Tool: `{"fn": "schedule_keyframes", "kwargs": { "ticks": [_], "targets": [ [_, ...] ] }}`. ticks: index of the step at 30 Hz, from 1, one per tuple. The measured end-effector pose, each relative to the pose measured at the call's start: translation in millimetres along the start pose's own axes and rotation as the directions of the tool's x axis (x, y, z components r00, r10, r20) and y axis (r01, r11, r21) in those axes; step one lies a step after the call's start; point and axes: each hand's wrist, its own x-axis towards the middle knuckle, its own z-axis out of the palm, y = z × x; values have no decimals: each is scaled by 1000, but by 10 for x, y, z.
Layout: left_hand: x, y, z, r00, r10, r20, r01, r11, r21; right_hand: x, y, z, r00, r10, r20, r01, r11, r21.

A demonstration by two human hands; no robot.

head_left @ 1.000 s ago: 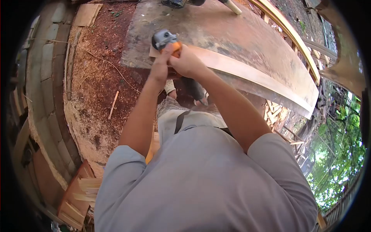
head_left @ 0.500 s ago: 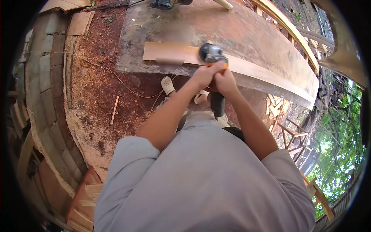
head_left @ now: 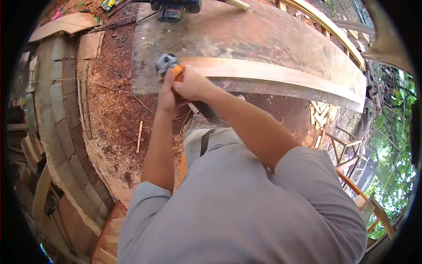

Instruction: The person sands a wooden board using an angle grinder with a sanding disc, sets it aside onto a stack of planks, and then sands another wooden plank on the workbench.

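Observation:
Both hands are wrapped around an angle grinder [head_left: 166,64] with a grey metal head and an orange-and-black body. My left hand [head_left: 167,94] closes on it from the left, close behind the head. My right hand [head_left: 191,83] grips the orange part from the right, against the left hand. The grinder's head is over the left end of a long pale wooden board [head_left: 263,70], and its disc is mostly hidden from this angle. The board lies along the near side of a worn worktable [head_left: 246,33].
A dark power tool [head_left: 171,12] rests at the table's far edge beside a pale rod [head_left: 237,4]. A cord [head_left: 140,103] crosses the reddish, shaving-strewn ground. Wood offcuts [head_left: 320,114] lie at right, near a wooden frame [head_left: 345,143]. A block wall [head_left: 57,101] runs along the left.
Both hands have carried the grinder leftward along the board, from its middle-left part to its left end. The view has shifted, and the dark power tool shows more fully.

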Motion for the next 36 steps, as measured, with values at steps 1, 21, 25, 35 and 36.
{"fn": "schedule_keyframes", "kwargs": {
  "ticks": [1,21,25,35,36],
  "targets": [
    [21,-40,102,1000,-14,-5,15,999,38,-51,1,-153,997,-13,82,8,998,56],
    [354,-512,1504,877,-250,409,127,944,305,-857,1066,-1162,884,349,-311,-251,916,313],
    [235,-476,1078,934,-239,265,164,947,277,-760,751,-864,944,182,-276,-134,974,183],
    [-134,-306,18,994,94,46,-79,963,-258,-283,-89,-110,993,72,98,-63,994,-92],
    [-180,-285,67,992,114,53,-95,955,-283,-352,-200,-183,992,80,99,-71,993,-96]
  ]
}}
